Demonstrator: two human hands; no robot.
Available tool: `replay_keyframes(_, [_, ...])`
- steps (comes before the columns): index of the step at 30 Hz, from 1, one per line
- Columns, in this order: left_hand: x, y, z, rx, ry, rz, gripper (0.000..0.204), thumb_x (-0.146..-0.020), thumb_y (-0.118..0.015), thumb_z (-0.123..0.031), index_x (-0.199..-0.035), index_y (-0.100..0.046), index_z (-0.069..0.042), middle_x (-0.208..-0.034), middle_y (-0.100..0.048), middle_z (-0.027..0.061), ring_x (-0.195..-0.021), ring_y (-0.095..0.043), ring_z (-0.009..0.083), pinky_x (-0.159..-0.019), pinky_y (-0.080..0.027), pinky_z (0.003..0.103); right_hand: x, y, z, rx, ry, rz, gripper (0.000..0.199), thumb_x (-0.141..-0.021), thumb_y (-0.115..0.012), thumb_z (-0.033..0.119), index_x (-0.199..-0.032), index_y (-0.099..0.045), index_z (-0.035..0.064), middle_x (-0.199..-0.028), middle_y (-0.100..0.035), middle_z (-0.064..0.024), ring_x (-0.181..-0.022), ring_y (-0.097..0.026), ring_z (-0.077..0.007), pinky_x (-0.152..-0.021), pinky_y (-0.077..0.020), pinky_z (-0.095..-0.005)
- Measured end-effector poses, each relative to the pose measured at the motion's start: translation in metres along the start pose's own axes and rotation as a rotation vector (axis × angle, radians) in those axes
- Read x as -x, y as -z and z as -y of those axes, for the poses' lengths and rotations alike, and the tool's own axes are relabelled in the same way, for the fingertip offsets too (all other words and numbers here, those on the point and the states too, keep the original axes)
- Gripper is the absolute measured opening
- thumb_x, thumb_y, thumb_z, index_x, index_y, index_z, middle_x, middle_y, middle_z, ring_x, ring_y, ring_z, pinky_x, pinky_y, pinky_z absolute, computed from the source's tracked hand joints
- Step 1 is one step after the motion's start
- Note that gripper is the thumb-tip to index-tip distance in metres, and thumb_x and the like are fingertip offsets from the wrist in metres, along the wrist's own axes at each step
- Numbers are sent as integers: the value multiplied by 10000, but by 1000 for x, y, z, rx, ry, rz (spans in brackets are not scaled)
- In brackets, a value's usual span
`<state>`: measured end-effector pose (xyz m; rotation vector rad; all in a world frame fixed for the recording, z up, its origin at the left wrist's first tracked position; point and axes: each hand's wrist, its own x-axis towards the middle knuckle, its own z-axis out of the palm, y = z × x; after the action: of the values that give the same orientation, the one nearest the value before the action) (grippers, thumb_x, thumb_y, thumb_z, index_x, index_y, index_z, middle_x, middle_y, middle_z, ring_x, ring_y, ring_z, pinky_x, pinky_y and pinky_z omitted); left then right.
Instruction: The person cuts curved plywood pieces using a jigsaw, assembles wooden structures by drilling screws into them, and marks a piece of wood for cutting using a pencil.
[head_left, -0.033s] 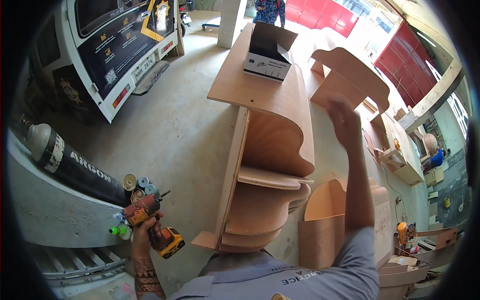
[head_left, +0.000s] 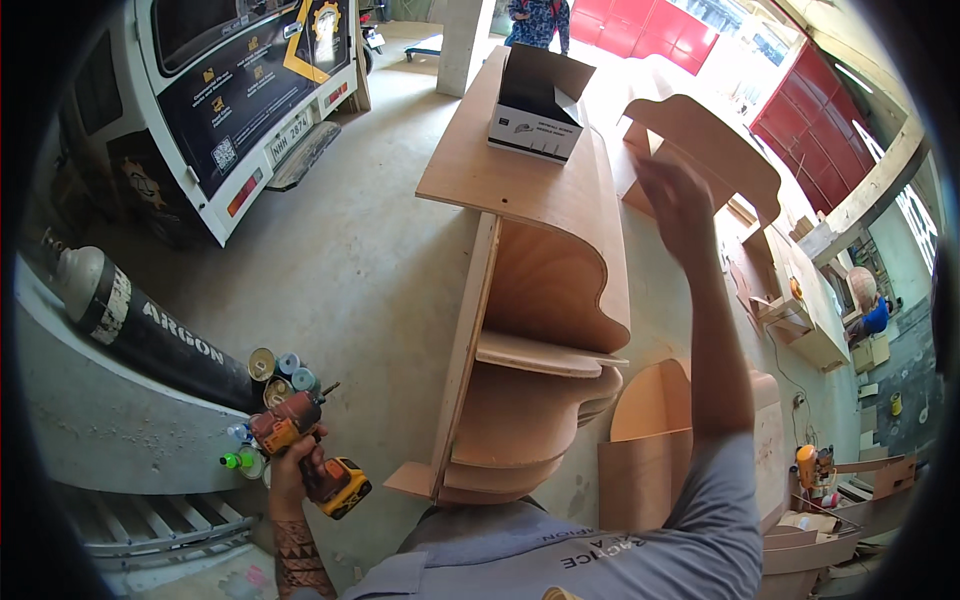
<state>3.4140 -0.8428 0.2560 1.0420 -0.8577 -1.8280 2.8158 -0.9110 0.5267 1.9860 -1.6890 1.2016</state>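
Note:
My left hand is wrapped round the grip of a red and yellow cordless impact driver. Its bit points up and to the right, over the floor. My right hand is raised to the right of a plywood cabinet, its fingers stretched out and slightly blurred. Nothing shows in that hand. The cabinet has a wavy side edge and curved shelves. On its flat top panel stands an open black and white cardboard box, whose contents are hidden.
A black gas cylinder leans along a low wall at left, beside several cans. A white van is parked behind. More plywood pieces stand at right. A person in blue camouflage clothing is at the back.
My right hand has moved up and a little left, and its fingers reach out more. The left hand and impact driver stay almost in place.

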Motion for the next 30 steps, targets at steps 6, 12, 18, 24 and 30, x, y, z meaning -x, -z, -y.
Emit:
replay_keyframes(6, [43,-6,57,-45,4,-267,306,-958,-718,-200,-1161,-673,24,-728,-599,20,-573,-596,117,-523,-507,253,-173,-116,-18,453,242,409,214,-925,-731,141,-1114,-780,52,-1097,-766,-190,-1070,-720,-398,-958,-570,-489])
replay_keyframes(12, [97,-7,99,66,36,-394,264,-950,-713,-168,-1141,-673,11,-682,-578,13,-544,-588,115,-506,-501,257,-191,-152,-19,573,-7,539,242,-844,-672,23,-1055,-792,28,-1097,-761,-227,-1085,-727,-411,-922,-591,-490])
replay_keyframes(18, [111,-11,101,3,71,-527,224,-957,-714,-149,-1116,-673,3,-682,-584,10,-532,-577,104,-497,-502,245,-184,-145,-30,396,-56,510,296,-770,-681,-18,-1037,-797,34,-1105,-763,-209,-1073,-734,-396,-907,-592,-489])
replay_keyframes(24, [102,-10,101,14,18,-470,211,-961,-715,-125,-1122,-683,8,-696,-592,8,-567,-589,103,-533,-509,247,-168,-150,-30,514,60,335,336,-854,-663,3,-1121,-809,146,-1145,-782,-161,-1118,-735,-368,-969,-566,-472])
replay_keyframes(30, [92,-23,82,-95,-55,-363,239,-961,-713,-115,-1157,-698,21,-719,-614,12,-602,-606,106,-570,-501,247,-156,-136,-24,169,91,-101,320,-924,-569,23,-1166,-757,113,-1051,-762,-202,-1108,-719,-412,-999,-541,-512])
